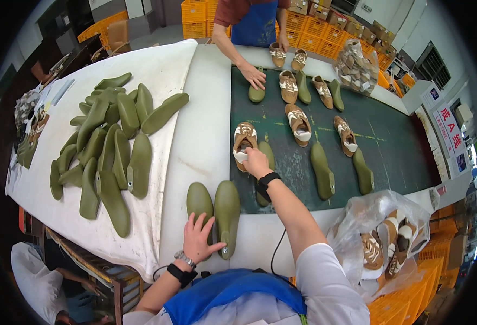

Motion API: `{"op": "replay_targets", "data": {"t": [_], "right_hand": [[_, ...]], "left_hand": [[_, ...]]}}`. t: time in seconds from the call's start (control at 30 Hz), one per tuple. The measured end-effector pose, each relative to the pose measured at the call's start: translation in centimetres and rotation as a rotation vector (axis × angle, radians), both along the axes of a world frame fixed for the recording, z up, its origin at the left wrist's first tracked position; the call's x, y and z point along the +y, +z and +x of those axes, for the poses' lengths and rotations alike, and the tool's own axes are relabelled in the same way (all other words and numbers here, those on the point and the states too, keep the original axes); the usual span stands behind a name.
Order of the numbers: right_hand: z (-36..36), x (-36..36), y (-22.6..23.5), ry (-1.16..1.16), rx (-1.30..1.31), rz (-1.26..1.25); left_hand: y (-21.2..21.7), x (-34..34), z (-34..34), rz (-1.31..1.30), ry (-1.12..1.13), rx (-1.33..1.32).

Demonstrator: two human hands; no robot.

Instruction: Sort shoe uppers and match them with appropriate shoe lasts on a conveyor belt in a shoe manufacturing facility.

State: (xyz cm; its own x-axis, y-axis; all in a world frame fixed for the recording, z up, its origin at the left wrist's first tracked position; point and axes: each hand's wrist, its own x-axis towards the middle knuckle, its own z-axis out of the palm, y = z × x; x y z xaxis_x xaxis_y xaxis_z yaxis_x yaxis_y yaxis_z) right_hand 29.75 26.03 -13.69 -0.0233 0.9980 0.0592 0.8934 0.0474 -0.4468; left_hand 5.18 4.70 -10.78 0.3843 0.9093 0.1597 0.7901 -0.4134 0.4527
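Note:
Two green shoe lasts stand side by side on the white tabletop in front of me. My left hand (197,241) lies with spread fingers over the heel of the left last (199,199), its thumb by the heel of the right last (227,208). Reaching forward, my right hand (256,163) pinches the heel of a brown and white sneaker (245,134) at the left edge of the green conveyor belt (287,179). Another green last (266,155) lies just right of that sneaker, partly hidden by my wrist.
A pile of green lasts (108,146) covers a white cloth at left. More sneakers (298,124) and lasts (322,170) sit along the belt. Across it, a co-worker's hand (252,76) touches a last. A plastic bag (352,216) of sneakers is near my right arm.

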Motion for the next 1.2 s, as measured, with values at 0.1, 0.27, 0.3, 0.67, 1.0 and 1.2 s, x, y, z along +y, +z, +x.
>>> {"op": "replay_targets", "data": {"t": [0.1,0.27,0.3,0.67,1.0,1.2], "right_hand": [[-0.4,3.3,-2.0,-0.032,0.003,0.017],[-0.5,6.7,-4.4,-0.047,0.008,0.1],[-0.5,7.0,-4.8,-0.049,-0.008,0.082],[1.5,7.4,-5.2,0.09,0.06,-0.005],[6.7,-1.0,-0.9,0.17,-0.102,-0.038],[4.4,-5.2,-5.5,-0.088,-0.143,-0.042]], "left_hand": [[-0.2,0.1,0.0,0.009,-0.005,-0.044],[-0.1,0.6,0.2,0.038,0.007,-0.052],[-0.1,0.7,0.2,0.029,0.004,-0.044],[-0.1,0.9,0.3,0.047,-0.013,-0.031],[-0.1,1.4,0.4,0.075,-0.105,0.088],[-0.8,1.7,0.3,0.115,-0.12,0.09]]}}
